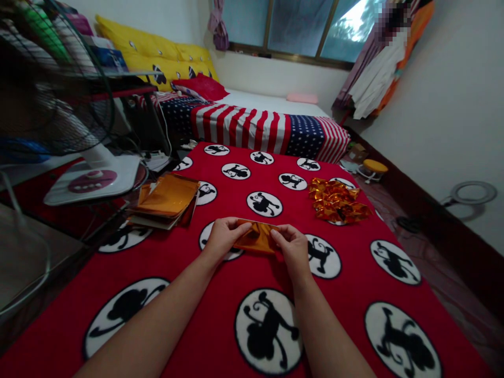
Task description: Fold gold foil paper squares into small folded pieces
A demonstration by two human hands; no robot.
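Observation:
Between my two hands is a sheet of shiny gold foil paper (256, 238), folded into a flat strip and held just over the red cloth. My left hand (225, 236) pinches its left end, thumb on top. At the other end my right hand (290, 244) grips it the same way, the fingers tucked behind and partly hidden. To the left lies a stack of gold paper sheets (169, 197), its edges uneven. A heap of folded shiny gold paper pieces (336, 202) rests on the cloth to the right.
Under everything spreads a red cloth (271, 273) with black monkey figures in white circles. A fan base (98, 178) stands at the left. Behind are a bed with a striped, starred cover (244, 128) and a yellow cushion (137, 44). A small yellow stool (374, 167) stands at right.

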